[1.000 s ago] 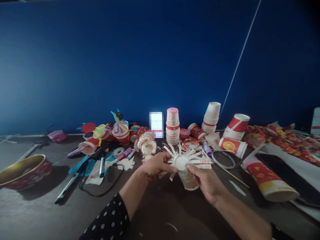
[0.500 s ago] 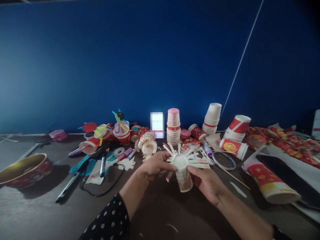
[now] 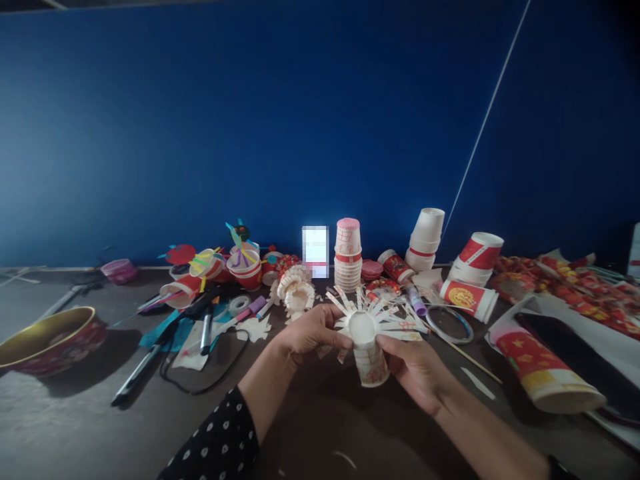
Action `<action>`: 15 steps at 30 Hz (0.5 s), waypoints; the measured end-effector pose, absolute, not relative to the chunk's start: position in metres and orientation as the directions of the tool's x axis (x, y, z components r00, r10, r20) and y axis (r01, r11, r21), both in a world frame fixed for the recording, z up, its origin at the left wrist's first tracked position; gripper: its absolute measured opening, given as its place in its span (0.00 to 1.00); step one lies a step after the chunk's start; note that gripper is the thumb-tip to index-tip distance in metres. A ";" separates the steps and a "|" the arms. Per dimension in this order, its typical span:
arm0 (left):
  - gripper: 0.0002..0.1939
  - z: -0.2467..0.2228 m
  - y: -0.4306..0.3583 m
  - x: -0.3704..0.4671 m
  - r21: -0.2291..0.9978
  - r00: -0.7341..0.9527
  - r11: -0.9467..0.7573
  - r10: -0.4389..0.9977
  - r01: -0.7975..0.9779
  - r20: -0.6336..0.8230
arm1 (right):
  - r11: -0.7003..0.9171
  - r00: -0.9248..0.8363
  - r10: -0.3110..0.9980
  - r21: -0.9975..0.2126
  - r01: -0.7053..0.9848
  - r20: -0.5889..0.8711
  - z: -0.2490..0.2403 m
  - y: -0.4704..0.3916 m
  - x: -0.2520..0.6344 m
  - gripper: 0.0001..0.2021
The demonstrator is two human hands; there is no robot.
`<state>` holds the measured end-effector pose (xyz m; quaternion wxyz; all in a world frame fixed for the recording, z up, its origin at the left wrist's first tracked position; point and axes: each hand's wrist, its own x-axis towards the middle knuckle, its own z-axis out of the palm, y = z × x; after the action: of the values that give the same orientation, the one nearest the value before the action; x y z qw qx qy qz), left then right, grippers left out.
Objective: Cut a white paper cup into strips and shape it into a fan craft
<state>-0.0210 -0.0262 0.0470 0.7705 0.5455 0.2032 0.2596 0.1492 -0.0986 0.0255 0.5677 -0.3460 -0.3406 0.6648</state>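
Between my hands is a white, patterned paper cup [image 3: 371,367], tilted a little. Strips cut in paper [image 3: 395,320] fan outward around its upper end, with a pale round disc or base [image 3: 363,326] at their centre. My left hand [image 3: 313,335] pinches the strips on the left side, thumb against the cup's upper edge. On the right, my right hand [image 3: 413,365] grips the cup's side and edge, its thumb near the bent strips. The fingers behind the cup are hidden.
Beyond the hands stands a stack of paper cups [image 3: 347,257]. Curled paper pieces [image 3: 298,293], a marker [image 3: 206,330], a tape roll [image 3: 239,305] and a gold-lined bowl [image 3: 55,340] lie leftward. Rightward are a red cup [image 3: 545,367], a phone [image 3: 580,360] and a thin stick [image 3: 473,357].
The view has shifted very slightly. Both hands keep their hold on the cup, which has tipped a touch; a few strips on the right lie a little differently.
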 end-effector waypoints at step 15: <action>0.16 0.044 -0.027 -0.016 0.927 0.709 0.323 0.698 -0.190 -0.099 | -0.069 0.018 0.995 -0.835 -0.546 -0.094 0.021 -0.097 0.147 0.17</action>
<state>-0.0157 -0.0273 0.0443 0.7736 0.5060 0.2514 0.2869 0.1469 -0.0971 0.0214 0.6105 -0.3690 -0.3045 0.6312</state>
